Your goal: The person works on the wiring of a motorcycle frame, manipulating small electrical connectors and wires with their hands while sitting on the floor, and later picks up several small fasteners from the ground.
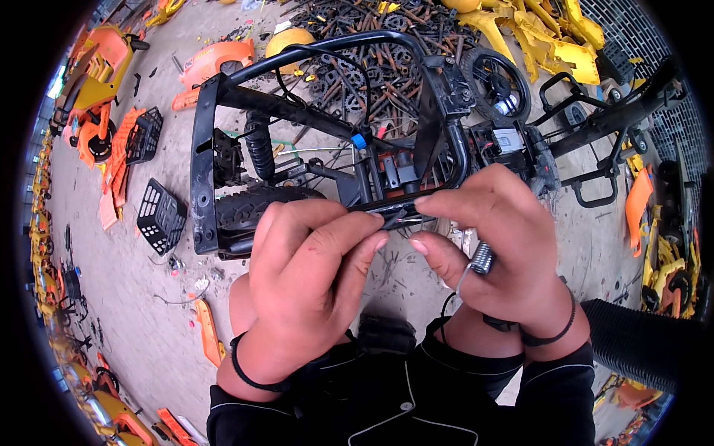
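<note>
My left hand (305, 275) pinches a dark cable (399, 218) between thumb and forefinger, and lighter wire strands show at its end. Close by on the right, my right hand (509, 230) has its thumb and forefinger parted around the cable's end, without visible contact. A metal coil spring (483, 258) is tucked in the curled fingers of that hand, one thin wire leg pointing down. Just beyond both hands stands a black tubular vehicle frame (297, 114), carrying a shock absorber (259, 146) and a knobby tyre (260, 207). My fingers partly hide the frame's near tube.
Rusty metal parts (394, 74) are heaped behind the frame. To the left are a black plastic crate (161, 215) and orange panels (216, 63). Yellow panels (550, 37) pile up at the far right, near a small wheel (496, 85). A black ribbed object (632, 346) is beside my right forearm.
</note>
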A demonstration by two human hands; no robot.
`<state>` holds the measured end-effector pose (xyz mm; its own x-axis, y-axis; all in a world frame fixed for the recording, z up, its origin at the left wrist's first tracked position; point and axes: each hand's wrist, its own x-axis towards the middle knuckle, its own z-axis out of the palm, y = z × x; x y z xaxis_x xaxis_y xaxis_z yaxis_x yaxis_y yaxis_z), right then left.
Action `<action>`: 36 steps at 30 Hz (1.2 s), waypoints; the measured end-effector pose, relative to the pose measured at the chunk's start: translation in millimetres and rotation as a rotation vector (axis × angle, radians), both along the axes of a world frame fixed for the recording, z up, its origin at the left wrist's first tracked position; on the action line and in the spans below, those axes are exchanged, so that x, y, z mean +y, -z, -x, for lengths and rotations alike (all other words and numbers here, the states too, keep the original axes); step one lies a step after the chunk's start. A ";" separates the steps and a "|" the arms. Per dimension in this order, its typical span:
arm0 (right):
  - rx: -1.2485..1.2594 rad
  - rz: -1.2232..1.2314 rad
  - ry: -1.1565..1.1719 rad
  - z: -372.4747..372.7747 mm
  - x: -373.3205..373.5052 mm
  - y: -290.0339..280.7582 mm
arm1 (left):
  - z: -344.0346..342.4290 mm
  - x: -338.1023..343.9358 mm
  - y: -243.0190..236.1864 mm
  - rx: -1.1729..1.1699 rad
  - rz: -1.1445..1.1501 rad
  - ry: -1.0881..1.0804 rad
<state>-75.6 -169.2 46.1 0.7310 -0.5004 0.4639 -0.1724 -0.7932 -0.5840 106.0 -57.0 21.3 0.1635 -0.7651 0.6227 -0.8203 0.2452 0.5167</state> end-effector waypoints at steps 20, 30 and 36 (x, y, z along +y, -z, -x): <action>-0.144 0.322 0.028 -7.6 5.8 6.6 | 11.4 17.8 -4.6 0.718 -0.348 0.216; -0.231 0.357 -0.043 -16.8 4.7 16.3 | 8.7 13.8 -0.5 0.898 -0.284 0.319; -0.129 0.176 -0.069 -13.7 9.8 9.5 | 0.4 6.9 -0.1 0.475 -0.128 0.250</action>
<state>-61.9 -159.4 36.7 0.6895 -0.3548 0.6314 -0.0474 -0.8920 -0.4496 105.5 -50.1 21.4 0.2073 -0.8817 0.4239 -0.4140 0.3135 0.8546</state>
